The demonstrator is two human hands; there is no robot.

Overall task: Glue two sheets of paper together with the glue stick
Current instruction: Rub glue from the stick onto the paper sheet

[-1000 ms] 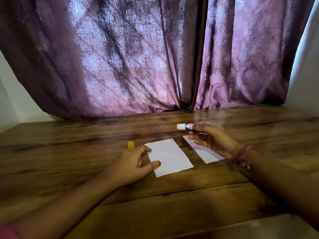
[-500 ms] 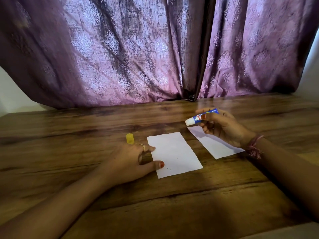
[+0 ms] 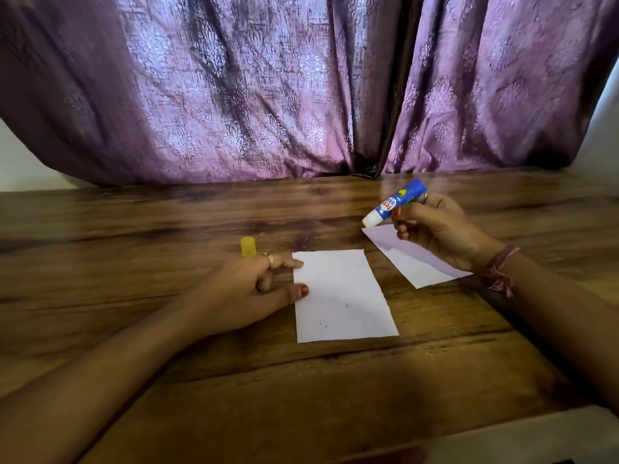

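Two white paper sheets lie on the wooden table (image 3: pixel 167 380). The nearer sheet (image 3: pixel 345 296) is in the middle, and my left hand (image 3: pixel 248 293) rests flat at its left edge, thumb and a fingertip touching the paper. The second sheet (image 3: pixel 412 262) lies to the right, partly under my right hand (image 3: pixel 438 232). That hand holds the blue glue stick (image 3: pixel 393 204) tilted, its white uncapped tip pointing down-left just above the second sheet's far corner. The yellow cap (image 3: pixel 248 246) stands behind my left hand's fingers.
A purple patterned curtain (image 3: pixel 301 88) hangs along the table's far edge. A pale surface (image 3: pixel 536 437) shows past the table's near right corner.
My right hand has tilted the glue stick from level to steeply slanted, tip down. The view has shifted downward. My left hand stays at the nearer sheet's edge.
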